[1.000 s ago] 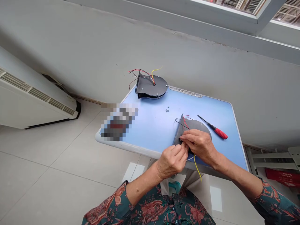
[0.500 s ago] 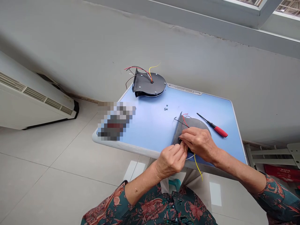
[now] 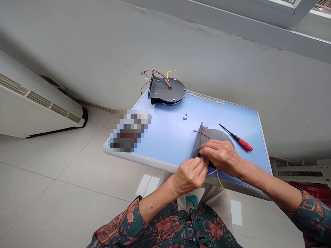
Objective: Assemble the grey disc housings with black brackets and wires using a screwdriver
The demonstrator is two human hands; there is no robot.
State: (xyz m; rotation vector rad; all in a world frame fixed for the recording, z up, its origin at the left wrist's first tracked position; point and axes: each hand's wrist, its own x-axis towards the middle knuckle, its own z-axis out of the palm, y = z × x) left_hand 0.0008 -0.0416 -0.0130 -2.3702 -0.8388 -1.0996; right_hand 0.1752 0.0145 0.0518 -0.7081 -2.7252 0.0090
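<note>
A black metal housing [image 3: 218, 133] with a rounded end and an upright flange lies near the table's front edge, partly under my hands. Red and black wires [image 3: 201, 132] rise from its far side, while a yellow wire [image 3: 221, 184] and a white one hang over the front edge. My left hand [image 3: 190, 174] is closed in a pinch at the housing's near side. Against those fingertips, my right hand [image 3: 223, 156] rests over the housing, its fingers pinched too. What lies between the fingers is hidden.
A second black housing [image 3: 177, 86] with colored wires stands at the back of the blue table [image 3: 165, 134]. Several small screws [image 3: 185, 118] lie mid-table. A red-handled screwdriver [image 3: 244, 144] rests at right. A blurred-out object [image 3: 129, 136] is at left.
The view has shifted slightly. Both hands stay pinched together at the near housing, with hardly any visible movement.
</note>
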